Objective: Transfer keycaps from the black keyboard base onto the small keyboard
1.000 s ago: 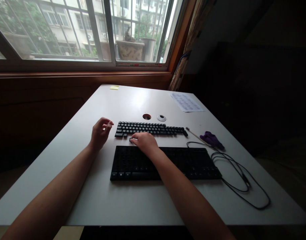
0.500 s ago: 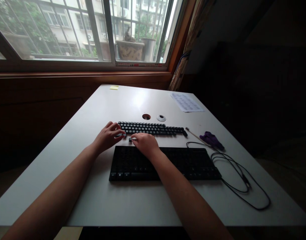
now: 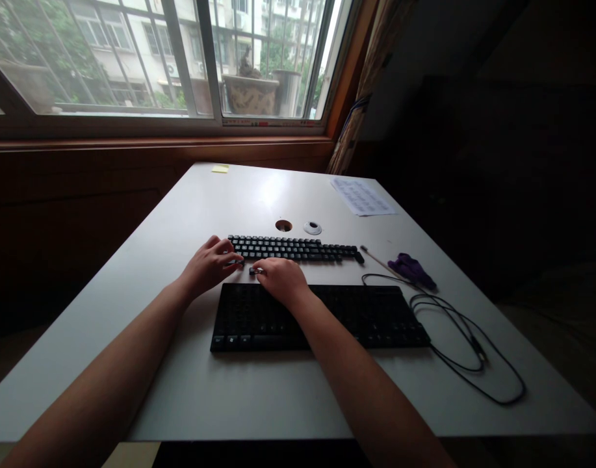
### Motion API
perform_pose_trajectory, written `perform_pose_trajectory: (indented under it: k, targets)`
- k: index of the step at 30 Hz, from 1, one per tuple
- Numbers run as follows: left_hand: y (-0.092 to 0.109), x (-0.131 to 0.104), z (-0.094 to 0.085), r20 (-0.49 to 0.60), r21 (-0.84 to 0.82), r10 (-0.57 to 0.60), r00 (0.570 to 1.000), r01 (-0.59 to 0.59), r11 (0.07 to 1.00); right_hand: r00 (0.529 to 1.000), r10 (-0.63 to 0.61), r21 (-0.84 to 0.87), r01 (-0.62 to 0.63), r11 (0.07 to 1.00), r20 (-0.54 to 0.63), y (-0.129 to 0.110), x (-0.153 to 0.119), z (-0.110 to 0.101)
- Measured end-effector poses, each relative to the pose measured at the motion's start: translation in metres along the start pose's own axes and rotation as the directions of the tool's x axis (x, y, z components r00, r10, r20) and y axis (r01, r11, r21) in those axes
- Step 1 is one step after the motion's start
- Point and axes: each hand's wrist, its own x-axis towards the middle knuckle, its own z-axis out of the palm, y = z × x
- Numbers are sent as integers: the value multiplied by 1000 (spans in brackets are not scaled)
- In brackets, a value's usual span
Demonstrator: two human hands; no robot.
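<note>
Rows of loose black keycaps (image 3: 288, 247) lie across the desk, behind a black keyboard (image 3: 370, 318) whose upper part is mostly bare of caps. My left hand (image 3: 210, 261) is at the left end of the rows, thumb and fingers closed around a keycap there. My right hand (image 3: 282, 278) reaches over the keyboard's top edge, fingertips pinched at a small dark keycap (image 3: 252, 271) in front of the rows. Part of the right grip is hidden by the hand itself.
A brush (image 3: 375, 259) and a purple cloth (image 3: 412, 270) lie to the right, beside a coiled black cable (image 3: 466, 318). Farther back are a round desk hole (image 3: 283, 225), a ring-shaped cover (image 3: 312, 227), printed sheets (image 3: 363, 197) and a yellow note (image 3: 220, 169).
The view has shifted very slightly. Both hands keep nearly the same places and grips, and the keycap at my right fingertips seems slightly turned.
</note>
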Motion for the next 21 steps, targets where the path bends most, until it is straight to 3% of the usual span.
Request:
perform_pose_trajectory:
  k: [21]
  targets:
    - [-2, 0, 0, -9, -44, 33, 999, -33, 998, 1000, -10, 18, 10, 1000, 2, 0, -1, 0]
